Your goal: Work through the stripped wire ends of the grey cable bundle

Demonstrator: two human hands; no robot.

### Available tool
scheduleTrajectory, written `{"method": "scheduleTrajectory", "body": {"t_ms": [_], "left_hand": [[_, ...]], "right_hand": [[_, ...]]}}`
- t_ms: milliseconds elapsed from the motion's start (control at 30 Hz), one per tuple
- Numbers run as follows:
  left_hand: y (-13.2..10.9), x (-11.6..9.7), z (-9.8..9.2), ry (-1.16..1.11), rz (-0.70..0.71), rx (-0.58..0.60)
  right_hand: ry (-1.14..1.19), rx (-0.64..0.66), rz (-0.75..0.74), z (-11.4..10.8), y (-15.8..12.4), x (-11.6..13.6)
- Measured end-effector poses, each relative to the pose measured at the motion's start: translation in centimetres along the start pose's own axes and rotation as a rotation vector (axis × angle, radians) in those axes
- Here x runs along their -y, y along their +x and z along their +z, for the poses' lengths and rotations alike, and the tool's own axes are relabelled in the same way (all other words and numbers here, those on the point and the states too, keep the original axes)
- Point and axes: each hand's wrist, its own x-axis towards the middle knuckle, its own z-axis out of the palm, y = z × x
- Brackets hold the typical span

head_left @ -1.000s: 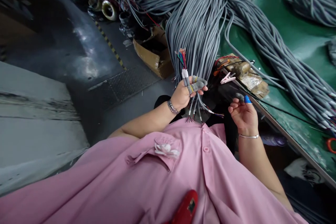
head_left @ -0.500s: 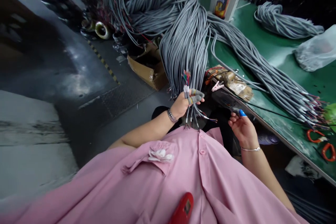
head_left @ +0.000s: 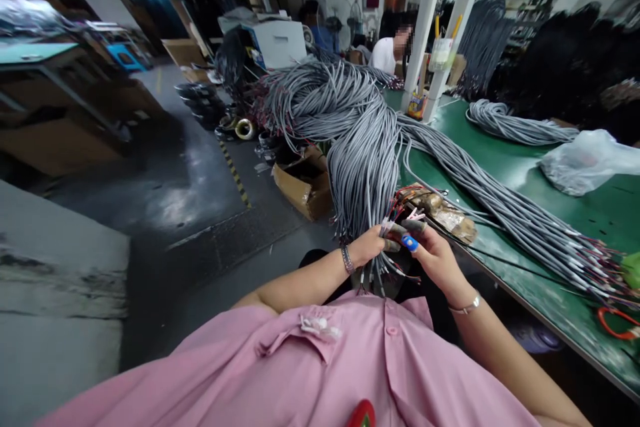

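My left hand (head_left: 369, 247), with grey finger covers on some fingers, is closed around a few grey cables (head_left: 380, 268). White-wrapped ends and thin colored wires stick up past its fingers, and other stripped ends hang below. My right hand (head_left: 439, 261) meets it at the fingertips; a blue cover (head_left: 410, 243) is on its thumb. Its fingers are pinched together near the wire ends, and what they hold is too small and hidden to make out. Just behind the fingers, a pink clip (head_left: 416, 215) sits at the table's edge.
A large heap of grey cables (head_left: 325, 93) drapes over the table beyond my hands. Another cable bundle (head_left: 465, 167) runs along the green table (head_left: 530, 160) to the right, near orange-handled scissors (head_left: 617, 323). An open cardboard box (head_left: 295, 190) stands on the floor. A person (head_left: 385, 53) is farther back.
My right hand has moved left from beside the table edge to meet my left hand at the wire ends. The view has tilted up, showing more of the room.
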Motion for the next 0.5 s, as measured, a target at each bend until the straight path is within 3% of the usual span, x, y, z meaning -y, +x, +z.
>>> {"method": "scheduleTrajectory", "body": {"t_ms": [167,367,500], "left_hand": [[0.0,0.5,0.5,0.08,0.033,-0.055],[-1.9,-1.3,0.0,0.164,0.121,0.062],[-4.3,-2.0,-1.1,0.15,0.161,-0.109]], "right_hand": [[0.039,-0.023,-0.091,2.0,1.8,0.5],[-0.041,-0.07,-0.042,1.1,0.9,-0.3],[0.059,-0.183,-0.027,-1.0,-0.7,-1.1]]}}
